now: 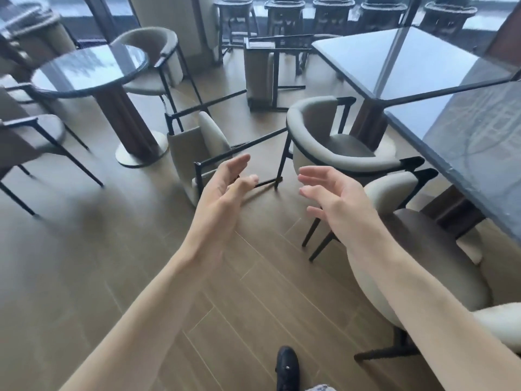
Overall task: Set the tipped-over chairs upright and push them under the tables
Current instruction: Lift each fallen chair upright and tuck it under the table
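A cream armchair with black metal legs (197, 142) lies tipped on its side on the wood floor, between the round glass table (87, 69) and the square dark table (408, 60). Farther back a second tipped chair (259, 71) lies with its legs pointing right. My left hand (222, 193) reaches out with straight, spread fingers just in front of the near chair's leg frame, holding nothing. My right hand (329, 193) is stretched forward beside it, fingers relaxed and empty, above the floor near an upright chair (327, 142).
Upright chairs stand around both tables, one (423, 235) close on my right under the long dark table (479, 142). A row of high stools (284, 15) lines the far window. My dark shoe (287, 368) is on the bare floor below my arms.
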The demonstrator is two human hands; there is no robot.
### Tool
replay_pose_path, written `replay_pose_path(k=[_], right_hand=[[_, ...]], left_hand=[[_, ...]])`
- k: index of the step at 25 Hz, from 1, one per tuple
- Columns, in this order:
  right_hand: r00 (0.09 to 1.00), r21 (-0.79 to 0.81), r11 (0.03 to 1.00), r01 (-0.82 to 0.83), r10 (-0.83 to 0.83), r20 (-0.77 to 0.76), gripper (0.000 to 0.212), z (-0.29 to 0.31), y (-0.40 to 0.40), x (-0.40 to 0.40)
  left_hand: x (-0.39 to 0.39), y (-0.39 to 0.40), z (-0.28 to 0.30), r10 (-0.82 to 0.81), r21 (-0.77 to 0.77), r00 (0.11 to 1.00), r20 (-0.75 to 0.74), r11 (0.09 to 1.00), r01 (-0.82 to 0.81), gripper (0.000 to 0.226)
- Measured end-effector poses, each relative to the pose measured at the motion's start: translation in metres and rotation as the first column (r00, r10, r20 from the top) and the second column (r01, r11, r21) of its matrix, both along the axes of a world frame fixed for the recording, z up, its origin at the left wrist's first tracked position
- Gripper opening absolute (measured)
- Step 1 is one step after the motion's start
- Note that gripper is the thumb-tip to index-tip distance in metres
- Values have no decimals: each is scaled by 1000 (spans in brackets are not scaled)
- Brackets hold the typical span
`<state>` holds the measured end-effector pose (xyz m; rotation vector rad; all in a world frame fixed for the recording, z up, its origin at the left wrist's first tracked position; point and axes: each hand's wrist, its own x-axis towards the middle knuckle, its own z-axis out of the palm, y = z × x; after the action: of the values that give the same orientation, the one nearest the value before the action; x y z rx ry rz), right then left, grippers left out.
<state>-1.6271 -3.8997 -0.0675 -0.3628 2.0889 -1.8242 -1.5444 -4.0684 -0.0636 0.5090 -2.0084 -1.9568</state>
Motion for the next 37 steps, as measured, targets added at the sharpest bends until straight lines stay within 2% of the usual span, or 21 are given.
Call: replay_pose_path(k=[11, 14, 20, 25, 34, 37], right_hand=[[979, 39, 978, -203, 202, 23, 26, -8, -157, -98], [979, 34, 979, -201, 200, 41, 27, -14, -208, -110], [992, -23, 994, -109, 110, 55, 29, -24, -363, -135], [995, -65, 996, -65, 70, 74, 29, -25, -454, -147], [995, -86, 994, -60, 66, 73, 32, -24, -566, -184], [995, -93, 994, -52, 60, 80, 28, -29, -602, -205]], left_hand=[[-70, -144, -18, 174, 45, 985, 6, 984, -174, 42], [-81, -194, -22, 173, 35, 985, 13, 984, -173, 43], [-100, -357, -22, 142, -4, 989, 45, 990, -142, 41], [-108, -459, -13, 117, -5, 989, 86, 993, -117, 35], [-151, -571, -14, 90, -22, 992, 93, 996, -88, 31], [-175, -607, -15, 72, -29, 993, 91, 997, -70, 31]])
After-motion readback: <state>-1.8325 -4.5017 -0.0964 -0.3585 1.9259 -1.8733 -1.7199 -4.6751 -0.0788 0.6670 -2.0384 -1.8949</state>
